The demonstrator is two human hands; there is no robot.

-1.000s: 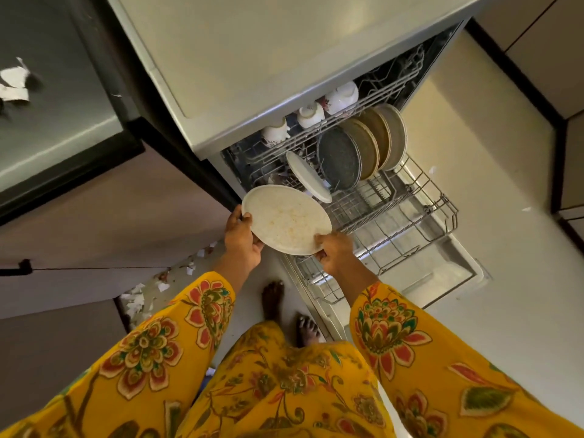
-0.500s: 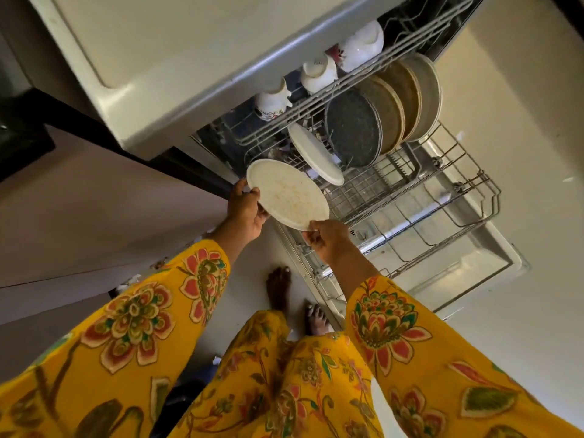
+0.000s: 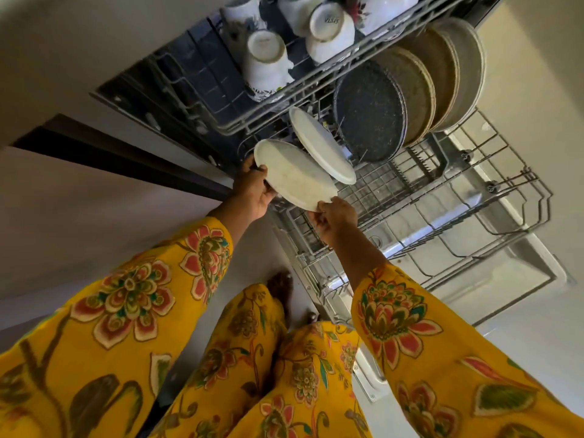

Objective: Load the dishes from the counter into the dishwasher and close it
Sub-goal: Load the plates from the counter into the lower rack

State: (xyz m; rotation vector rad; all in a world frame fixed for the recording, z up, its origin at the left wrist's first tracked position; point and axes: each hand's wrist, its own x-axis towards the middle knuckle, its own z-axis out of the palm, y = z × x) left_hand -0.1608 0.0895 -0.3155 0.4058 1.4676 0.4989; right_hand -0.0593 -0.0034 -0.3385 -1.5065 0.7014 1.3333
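Observation:
I hold a white plate (image 3: 294,175) tilted over the near left end of the pulled-out lower rack (image 3: 442,197). My left hand (image 3: 252,191) grips its left rim and my right hand (image 3: 335,216) pinches its lower right rim. Just behind it a second white plate (image 3: 322,147) stands slanted in the rack. Further right stand a dark speckled plate (image 3: 369,118) and several tan and cream plates (image 3: 442,77). White cups (image 3: 268,61) sit upside down in the upper rack (image 3: 202,80).
The open dishwasher door (image 3: 493,279) lies flat under the lower rack, whose right half holds bare wire tines. The counter's underside (image 3: 79,42) overhangs at top left, cabinet fronts (image 3: 94,216) stand at left. My bare foot (image 3: 281,286) is beside the door.
Both hands have carried the white plate up and forward, close behind the slanted white plate, tilting it more upright. My head has dropped closer to the racks.

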